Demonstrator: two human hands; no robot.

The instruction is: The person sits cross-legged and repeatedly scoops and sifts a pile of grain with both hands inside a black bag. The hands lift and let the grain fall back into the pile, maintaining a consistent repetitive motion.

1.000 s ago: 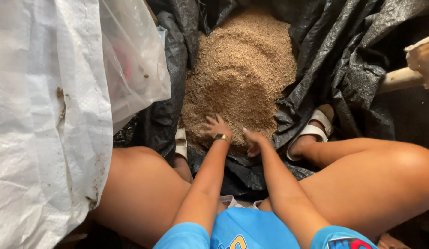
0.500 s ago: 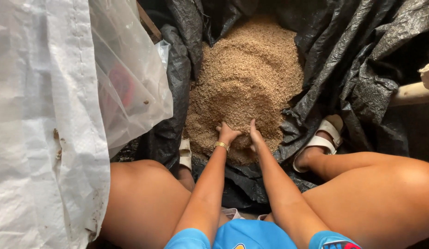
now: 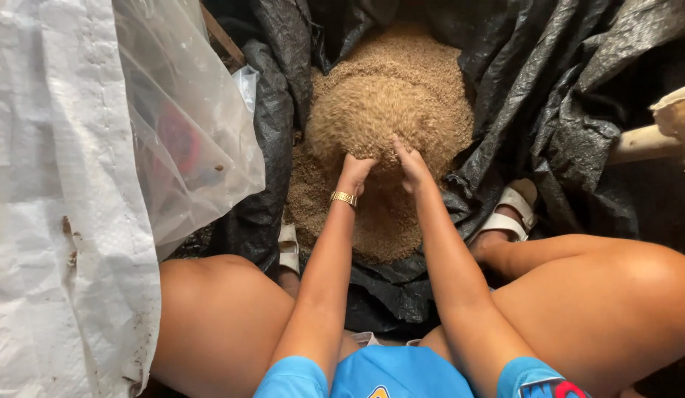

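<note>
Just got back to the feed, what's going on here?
A seated person has both hands in a heap of brown grain lying on black plastic sheeting. The left hand, with a gold bracelet at its wrist, and the right hand press side by side into the mound. A white woven sack hangs at the left.

View from above, seated person | left hand and right hand are pressed side by side into a mound of brown grain | grain is held on black plastic sheeting | a gold bracelet is worn on the left wrist | white woven sack at left
</note>
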